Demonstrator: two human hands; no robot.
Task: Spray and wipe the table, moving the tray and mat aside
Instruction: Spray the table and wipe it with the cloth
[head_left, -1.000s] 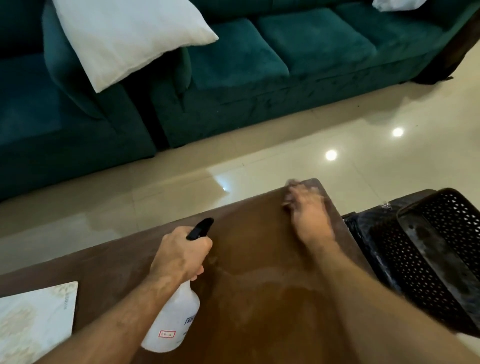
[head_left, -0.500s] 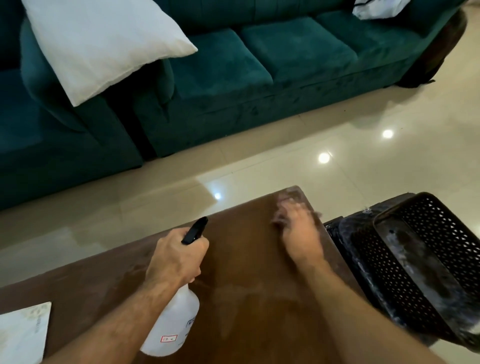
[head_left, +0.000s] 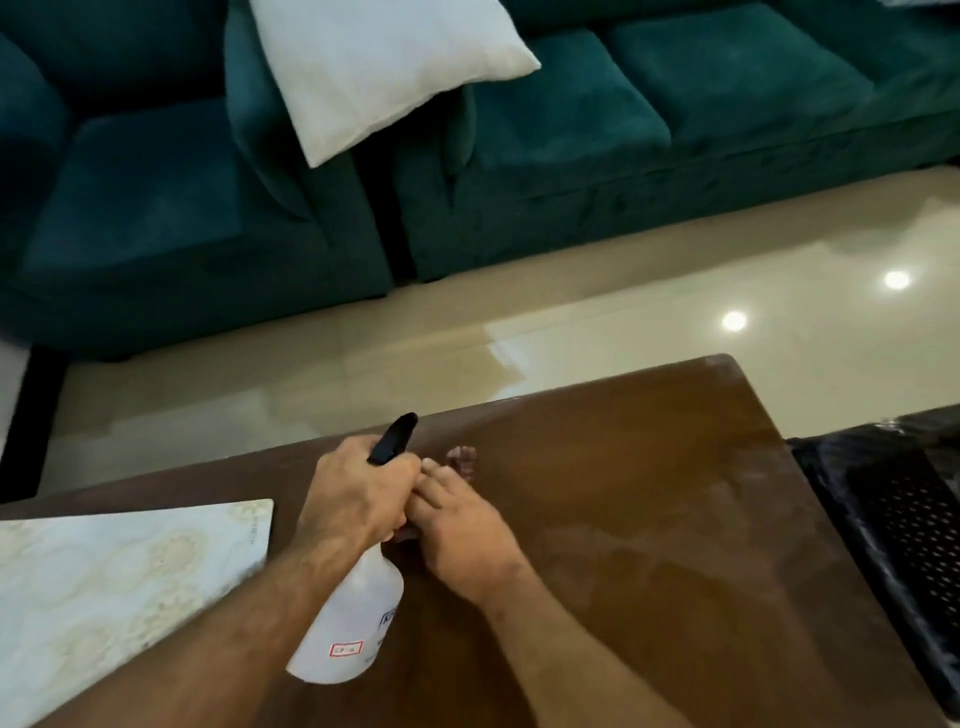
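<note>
Worktop (head_left: 649, 509): brown, glossy, with pale damp streaks across the right half.
Mat (head_left: 104, 587): pale, patterned, flat on the worktop's left side.
Tray (head_left: 893, 525): black, perforated, just off the worktop's right edge.
Room: shiny cream floor (head_left: 571, 322) beyond the far edge; teal sofa (head_left: 649, 130) behind it, with a white pillow (head_left: 379, 67) on the arm.
Left hand (head_left: 358, 493): wrapped around the neck of the spray bottle (head_left: 353, 629), black nozzle pointing away, white body tilted toward the viewer.
Right hand (head_left: 462, 535): palm down, fingers flat, pressing a small pinkish cloth (head_left: 462, 460) to the worktop, touching the left hand.
</note>
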